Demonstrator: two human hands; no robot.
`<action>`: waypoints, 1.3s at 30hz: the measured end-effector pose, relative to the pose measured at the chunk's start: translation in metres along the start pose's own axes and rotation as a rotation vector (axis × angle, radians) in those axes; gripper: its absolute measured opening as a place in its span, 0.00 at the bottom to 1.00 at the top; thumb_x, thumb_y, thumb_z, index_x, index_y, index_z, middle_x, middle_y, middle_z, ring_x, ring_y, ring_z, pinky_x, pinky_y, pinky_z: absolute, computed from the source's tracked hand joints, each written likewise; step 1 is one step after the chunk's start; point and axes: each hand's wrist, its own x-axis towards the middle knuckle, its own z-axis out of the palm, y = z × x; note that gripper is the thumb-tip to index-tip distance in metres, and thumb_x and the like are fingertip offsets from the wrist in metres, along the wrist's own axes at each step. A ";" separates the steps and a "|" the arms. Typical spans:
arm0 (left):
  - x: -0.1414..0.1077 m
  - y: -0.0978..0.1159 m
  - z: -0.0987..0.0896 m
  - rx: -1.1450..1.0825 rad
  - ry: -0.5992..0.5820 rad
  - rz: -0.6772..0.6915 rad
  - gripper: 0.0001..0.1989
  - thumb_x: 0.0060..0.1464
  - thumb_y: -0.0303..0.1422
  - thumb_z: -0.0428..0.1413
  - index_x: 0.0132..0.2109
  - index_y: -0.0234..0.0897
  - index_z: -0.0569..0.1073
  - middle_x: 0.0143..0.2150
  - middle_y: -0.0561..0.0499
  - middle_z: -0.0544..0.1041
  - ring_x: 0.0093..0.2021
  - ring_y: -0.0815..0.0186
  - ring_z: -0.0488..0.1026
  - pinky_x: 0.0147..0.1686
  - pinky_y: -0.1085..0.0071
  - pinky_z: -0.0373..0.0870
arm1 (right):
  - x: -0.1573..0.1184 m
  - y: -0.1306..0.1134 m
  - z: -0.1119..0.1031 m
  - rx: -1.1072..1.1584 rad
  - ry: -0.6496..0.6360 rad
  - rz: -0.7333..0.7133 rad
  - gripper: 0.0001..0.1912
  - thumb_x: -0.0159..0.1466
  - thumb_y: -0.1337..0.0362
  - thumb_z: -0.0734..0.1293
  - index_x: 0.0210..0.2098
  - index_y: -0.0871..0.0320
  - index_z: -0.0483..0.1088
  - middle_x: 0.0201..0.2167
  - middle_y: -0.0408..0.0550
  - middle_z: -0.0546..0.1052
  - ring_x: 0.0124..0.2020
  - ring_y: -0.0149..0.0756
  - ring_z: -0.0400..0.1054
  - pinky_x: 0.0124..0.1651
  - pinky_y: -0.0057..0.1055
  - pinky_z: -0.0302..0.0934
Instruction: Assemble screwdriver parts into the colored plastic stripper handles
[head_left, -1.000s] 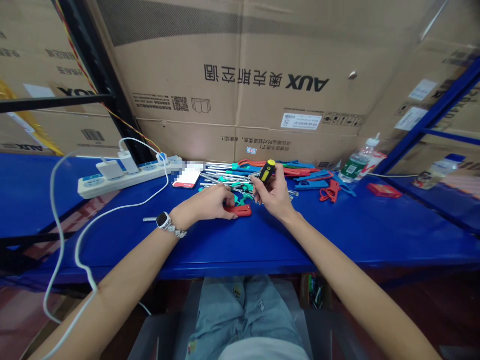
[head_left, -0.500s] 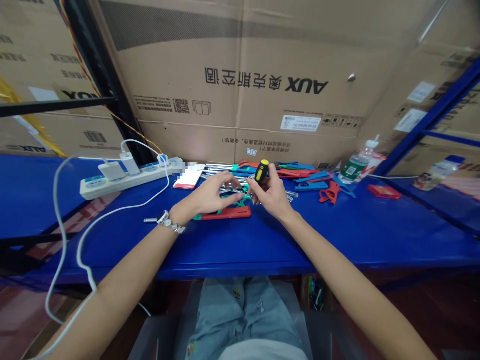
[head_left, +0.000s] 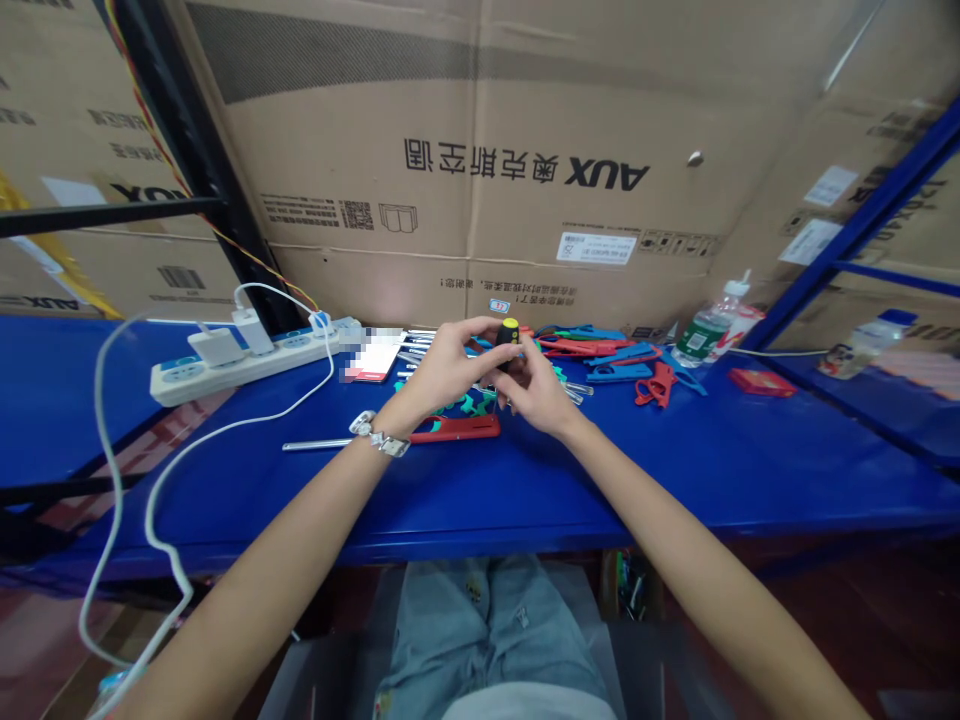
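Observation:
A short screwdriver (head_left: 509, 338) with a yellow and black handle stands upright between my hands. My right hand (head_left: 536, 388) is closed around the lower part of its handle. Fingers and thumb of my left hand (head_left: 459, 362) close on the handle from the other side. Under the hands lies a red long-nosed lighter (head_left: 469, 428) with a green trigger, its metal tube pointing left. The screwdriver's tip comes down near the right end of this lighter; whether it touches a screw is too small to tell. Small green plastic parts (head_left: 472, 403) lie just behind the lighter.
Red and blue lighter shells (head_left: 622, 355) are scattered at the back right, near a green-labelled bottle (head_left: 705, 335) and a small red box (head_left: 761, 382). Metal tubes (head_left: 579, 393) lie behind my hands. A white power strip (head_left: 281, 350) with cables and a card (head_left: 377, 357) are at left.
My left hand has moved right and up from the parts onto the screwdriver handle. My right hand still holds the screwdriver, now a little further left. More of the lighter's metal tube shows.

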 end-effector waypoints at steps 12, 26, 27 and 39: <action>0.001 0.003 0.024 -0.152 0.309 -0.031 0.19 0.50 0.44 0.70 0.40 0.38 0.73 0.37 0.49 0.80 0.37 0.64 0.78 0.40 0.67 0.75 | -0.002 0.008 0.004 -0.020 0.051 0.033 0.27 0.56 0.41 0.76 0.34 0.51 0.61 0.22 0.38 0.71 0.19 0.35 0.70 0.19 0.32 0.62; 0.001 0.006 0.027 -0.086 0.330 -0.044 0.20 0.48 0.45 0.70 0.41 0.38 0.74 0.40 0.46 0.81 0.41 0.62 0.78 0.41 0.66 0.75 | -0.001 0.004 0.002 -0.044 0.068 0.062 0.25 0.55 0.43 0.76 0.30 0.53 0.62 0.20 0.39 0.70 0.16 0.33 0.66 0.18 0.31 0.59; 0.002 0.005 0.028 -0.098 0.340 -0.049 0.20 0.47 0.45 0.71 0.39 0.38 0.73 0.37 0.47 0.80 0.38 0.63 0.77 0.40 0.66 0.75 | -0.001 0.006 0.004 -0.053 0.093 0.065 0.25 0.55 0.44 0.77 0.30 0.53 0.63 0.20 0.39 0.70 0.16 0.33 0.66 0.19 0.31 0.60; -0.002 0.002 0.029 -0.066 0.283 -0.054 0.17 0.58 0.46 0.64 0.45 0.41 0.72 0.46 0.46 0.80 0.47 0.61 0.77 0.46 0.65 0.74 | -0.002 0.004 0.001 0.028 0.020 0.063 0.24 0.58 0.43 0.74 0.33 0.53 0.63 0.29 0.40 0.72 0.19 0.32 0.70 0.18 0.29 0.61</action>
